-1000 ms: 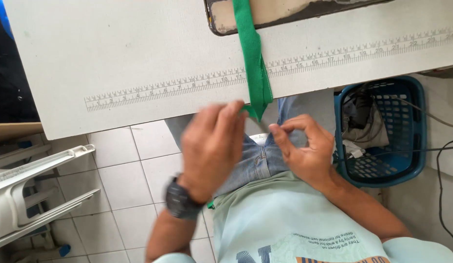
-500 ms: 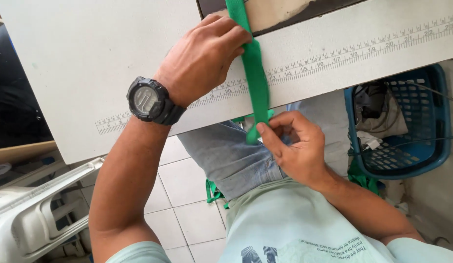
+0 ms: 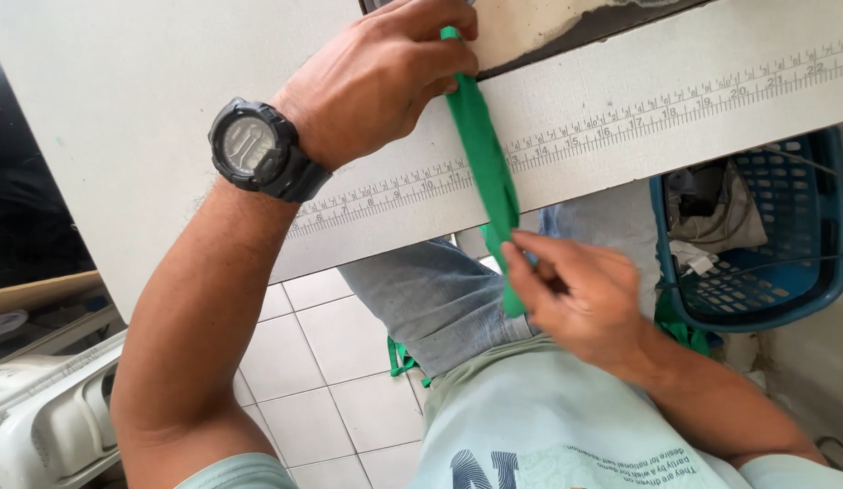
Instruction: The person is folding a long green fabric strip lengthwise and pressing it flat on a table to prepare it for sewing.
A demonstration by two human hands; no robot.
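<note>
fingers (image 3: 530,258) of right hand (image 3: 580,303) still clamped on green strip (image 3: 483,149); left hand (image 3: 376,77) pins strip farther up table (image 3: 123,109).

strap (image 3: 483,154) across table (image 3: 123,109) edge | basket (image 3: 802,272) right, below table

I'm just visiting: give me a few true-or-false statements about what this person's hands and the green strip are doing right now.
1. The left hand presses the green strip onto the table. True.
2. The right hand holds the strip's lower end. True.
3. The strip lies inside the blue basket. False: it runs across the table edge, over the printed ruler.
4. A watch sits on the right wrist. False: it is on the left wrist.
</note>
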